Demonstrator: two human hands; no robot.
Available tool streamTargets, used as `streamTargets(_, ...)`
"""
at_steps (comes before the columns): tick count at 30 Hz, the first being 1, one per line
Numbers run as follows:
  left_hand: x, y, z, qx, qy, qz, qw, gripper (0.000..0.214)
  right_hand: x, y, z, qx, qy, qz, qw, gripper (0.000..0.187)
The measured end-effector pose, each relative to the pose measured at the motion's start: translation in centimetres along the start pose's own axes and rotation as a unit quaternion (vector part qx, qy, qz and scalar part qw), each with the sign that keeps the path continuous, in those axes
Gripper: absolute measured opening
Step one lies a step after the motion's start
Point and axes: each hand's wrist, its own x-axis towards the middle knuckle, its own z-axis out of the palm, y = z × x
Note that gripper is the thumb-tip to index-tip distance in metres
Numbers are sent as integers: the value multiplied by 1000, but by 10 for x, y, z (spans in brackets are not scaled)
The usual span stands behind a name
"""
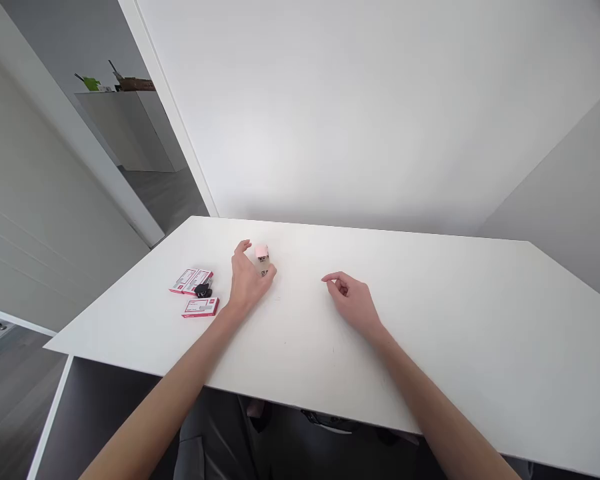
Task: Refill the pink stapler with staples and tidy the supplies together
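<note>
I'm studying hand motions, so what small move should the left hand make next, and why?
Probably the left hand should close gently on the pink-topped bottle: it sits between the spread fingers, with a gap showing on one side.

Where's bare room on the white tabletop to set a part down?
Biggest patch: white tabletop right of the right hand, back to the wall. Smaller: between it and the left hand. Crowded: left side, with red-and-white boxes, a black item, and the pink-capped bottle by the left hand.
</note>
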Motion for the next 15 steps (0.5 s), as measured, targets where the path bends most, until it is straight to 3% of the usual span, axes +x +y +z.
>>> streamTargets(3, 0, 2, 1, 26, -26, -44, 998, 87, 0, 0, 0, -1, 1, 2, 1000, 21)
streamTargets(8, -1, 2, -1, 19, -100, -63, 993, 89, 1, 0, 0, -1, -1, 2, 1000, 21)
streamTargets(15, -7, 14, -6, -75, -229, -12, 970, 74, 0, -3, 0, 4, 13, -9, 1000, 21)
